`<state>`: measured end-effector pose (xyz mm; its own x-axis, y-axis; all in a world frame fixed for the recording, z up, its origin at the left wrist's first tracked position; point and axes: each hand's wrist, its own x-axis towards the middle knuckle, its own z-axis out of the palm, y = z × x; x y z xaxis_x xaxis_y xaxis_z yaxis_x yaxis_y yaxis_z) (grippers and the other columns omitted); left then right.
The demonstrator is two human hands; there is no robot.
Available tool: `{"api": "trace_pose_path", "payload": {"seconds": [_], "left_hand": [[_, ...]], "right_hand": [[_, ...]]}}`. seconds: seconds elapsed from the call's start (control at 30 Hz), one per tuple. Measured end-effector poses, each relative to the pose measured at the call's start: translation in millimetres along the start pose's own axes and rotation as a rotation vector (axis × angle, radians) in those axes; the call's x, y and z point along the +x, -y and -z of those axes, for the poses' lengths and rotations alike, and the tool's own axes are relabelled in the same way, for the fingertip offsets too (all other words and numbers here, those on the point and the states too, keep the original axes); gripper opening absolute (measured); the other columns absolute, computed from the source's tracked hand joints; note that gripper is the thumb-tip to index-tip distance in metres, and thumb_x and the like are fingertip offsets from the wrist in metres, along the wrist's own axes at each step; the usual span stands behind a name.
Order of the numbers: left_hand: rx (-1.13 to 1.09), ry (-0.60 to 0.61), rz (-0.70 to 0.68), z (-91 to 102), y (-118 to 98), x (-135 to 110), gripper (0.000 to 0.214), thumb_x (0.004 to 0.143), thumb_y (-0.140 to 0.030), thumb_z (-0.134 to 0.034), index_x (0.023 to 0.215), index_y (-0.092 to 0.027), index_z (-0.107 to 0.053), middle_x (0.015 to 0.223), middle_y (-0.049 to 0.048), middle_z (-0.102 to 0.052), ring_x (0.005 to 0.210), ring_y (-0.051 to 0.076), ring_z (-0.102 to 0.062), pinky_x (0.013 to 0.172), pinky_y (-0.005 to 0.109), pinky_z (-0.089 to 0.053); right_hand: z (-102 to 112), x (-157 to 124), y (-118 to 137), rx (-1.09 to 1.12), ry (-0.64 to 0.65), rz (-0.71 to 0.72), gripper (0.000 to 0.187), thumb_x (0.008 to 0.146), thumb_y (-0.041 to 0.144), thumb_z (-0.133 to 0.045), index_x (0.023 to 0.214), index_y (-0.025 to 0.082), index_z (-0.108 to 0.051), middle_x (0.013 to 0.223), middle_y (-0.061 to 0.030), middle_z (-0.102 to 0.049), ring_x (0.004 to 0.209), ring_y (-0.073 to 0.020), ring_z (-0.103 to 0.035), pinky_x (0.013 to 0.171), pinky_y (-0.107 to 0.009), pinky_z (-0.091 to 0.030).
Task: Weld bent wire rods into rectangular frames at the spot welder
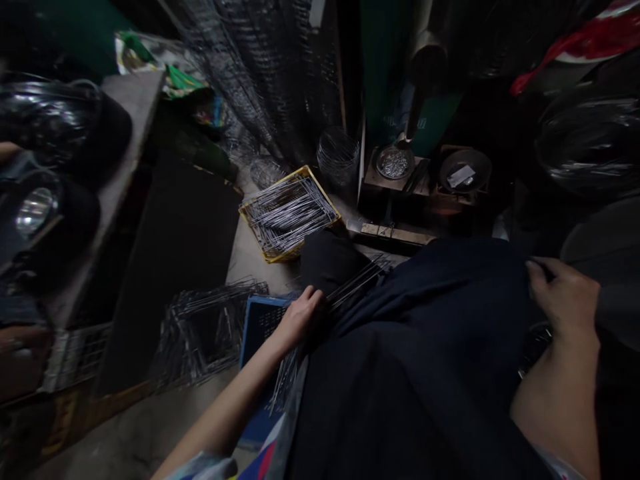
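Observation:
My left hand is closed at the left side of my lap. Its fingers are curled over a bundle of thin metal wires, whose ends stick out up to the right and hang down below the hand. A dark blue apron covers my lap under the wires. At the lap's right edge my right hand is closed, thumb against fingers, at the cloth's border; it seems to pinch the apron. Below my left forearm stands a blue crate. A yellow crate full of bent wires lies ahead.
Wire frames are stacked on the floor at left, beside a dark board. Ahead stands a green machine with a bowl of small metal parts and another round dish. Another person's arm shows at far left.

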<state>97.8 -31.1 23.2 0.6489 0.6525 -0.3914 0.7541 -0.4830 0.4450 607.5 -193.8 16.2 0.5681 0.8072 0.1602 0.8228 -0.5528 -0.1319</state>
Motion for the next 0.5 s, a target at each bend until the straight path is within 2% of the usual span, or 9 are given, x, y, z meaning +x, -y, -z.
{"api": "trace_pose_path", "payload": {"seconds": [0.1, 0.2, 0.3, 0.37, 0.4, 0.43, 0.5], "left_hand": [[0.163, 0.04, 0.061, -10.9, 5.8, -2.7, 0.014, 0.09, -0.015, -0.039, 0.09, -0.02, -0.052, 0.09, 0.0061, -0.053, 0.064, 0.016, -0.054, 0.054, 0.026, -0.04], [0.257, 0.054, 0.026, -8.6, -2.0, -13.8, 0.019, 0.09, -0.013, -0.037, 0.088, -0.018, -0.055, 0.089, 0.0075, -0.057, 0.061, 0.015, -0.055, 0.052, 0.025, -0.038], [0.26, -0.086, -0.062, 8.7, -14.1, -19.6, 0.026, 0.095, -0.023, -0.034, 0.083, -0.019, -0.057, 0.083, 0.0069, -0.06, 0.067, 0.017, -0.057, 0.058, 0.026, -0.041], [0.217, -0.203, -0.041, 24.1, -14.3, -12.7, 0.032, 0.096, -0.035, -0.034, 0.079, -0.02, -0.057, 0.076, 0.006, -0.06, 0.071, 0.019, -0.056, 0.065, 0.028, -0.042], [0.165, -0.218, -0.006, 31.1, -10.2, -5.1, 0.035, 0.095, -0.041, -0.035, 0.077, -0.02, -0.057, 0.074, 0.0054, -0.06, 0.072, 0.02, -0.056, 0.066, 0.029, -0.043], [0.092, -0.199, 0.04, 36.8, -3.5, 5.2, 0.037, 0.094, -0.046, -0.036, 0.077, -0.02, -0.057, 0.073, 0.0047, -0.06, 0.07, 0.02, -0.056, 0.066, 0.029, -0.043], [-0.079, -0.006, 0.098, 43.8, 14.2, 33.2, 0.043, 0.088, -0.058, -0.039, 0.077, -0.021, -0.058, 0.068, 0.0019, -0.061, 0.063, 0.019, -0.055, 0.059, 0.027, -0.042]], "right_hand": [[-7.6, 2.1, -0.5, 0.025, -0.029, 0.025, 0.035, 0.085, 0.043, -0.051, 0.104, 0.022, -0.073, 0.092, -0.0119, -0.074, 0.085, -0.0274, -0.069, 0.068, -0.033, -0.045], [-11.6, 2.2, -5.8, 0.044, -0.046, 0.017, 0.037, 0.084, 0.044, -0.05, 0.102, 0.022, -0.073, 0.091, -0.012, -0.074, 0.084, -0.0281, -0.069, 0.066, -0.033, -0.045], [-14.9, 1.6, -17.1, 0.038, -0.025, -0.025, 0.036, 0.084, 0.044, -0.051, 0.103, 0.022, -0.073, 0.093, -0.0122, -0.074, 0.085, -0.0282, -0.068, 0.068, -0.033, -0.045], [-16.1, 3.1, -27.5, 0.027, -0.013, -0.098, 0.037, 0.085, 0.043, -0.052, 0.105, 0.019, -0.073, 0.091, -0.0136, -0.074, 0.083, -0.0275, -0.068, 0.07, -0.033, -0.045], [-16.3, 5.0, -34.0, 0.019, -0.001, -0.144, 0.038, 0.086, 0.042, -0.053, 0.106, 0.018, -0.072, 0.09, -0.0146, -0.074, 0.083, -0.0272, -0.067, 0.071, -0.032, -0.044], [-16.2, 7.6, -41.6, 0.004, 0.014, -0.201, 0.039, 0.086, 0.042, -0.052, 0.108, 0.016, -0.072, 0.091, -0.0157, -0.073, 0.083, -0.0272, -0.067, 0.073, -0.033, -0.044], [-16.0, 15.0, -61.2, -0.037, 0.054, -0.346, 0.041, 0.087, 0.04, -0.052, 0.11, 0.013, -0.071, 0.096, -0.018, -0.072, 0.089, -0.0281, -0.066, 0.078, -0.034, -0.044]]}}
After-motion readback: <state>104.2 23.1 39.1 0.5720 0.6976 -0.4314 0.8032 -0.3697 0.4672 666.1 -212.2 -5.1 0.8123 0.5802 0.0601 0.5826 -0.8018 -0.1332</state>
